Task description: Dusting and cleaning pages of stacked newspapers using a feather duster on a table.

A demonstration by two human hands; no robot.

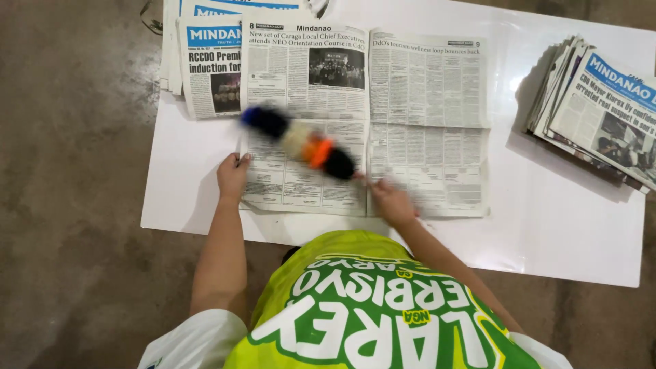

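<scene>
An open newspaper (pixel 410 102) lies spread flat on a white board (pixel 560 225). My left hand (pixel 233 174) presses on the lower left edge of the newspaper, fingers apart. My right hand (pixel 391 201) grips the handle of a fluffy duster (pixel 301 140) with blue, cream, orange and black bands. The duster lies slantwise over the left page and is blurred by motion.
A stack of folded newspapers (pixel 601 109) sits at the right end of the board. More folded newspapers (pixel 205 61) lie at the top left, partly under the open one. Bare concrete floor (pixel 75 205) surrounds the board. My green shirt fills the bottom of the view.
</scene>
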